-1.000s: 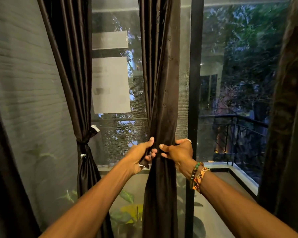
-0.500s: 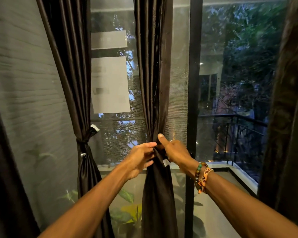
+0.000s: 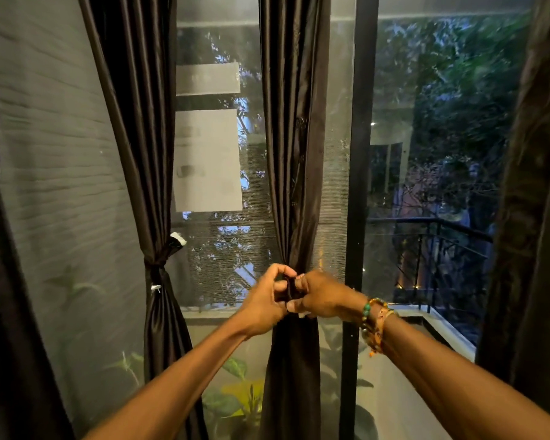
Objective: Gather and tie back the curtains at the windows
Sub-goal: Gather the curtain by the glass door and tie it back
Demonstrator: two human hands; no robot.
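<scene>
Left curtain [image 3: 134,138]: gathered and tied at its waist. Right curtain [image 3: 534,217]: hangs loose, untied. Centre curtain [image 3: 294,154], just left of the window frame [image 3: 361,154]: bunched, long axis vertical, hem out of view; tying judged unfinished, left hand [image 3: 267,300] and right hand [image 3: 321,296] meeting at its waist, fingers curled and pinching the dark tie band [image 3: 289,285].

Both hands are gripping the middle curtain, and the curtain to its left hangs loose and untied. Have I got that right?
Not quite. The left hand and right hand do grip the middle curtain, but the curtain to its left is already tied: a band cinches it at its waist, as the head view shows.
</scene>
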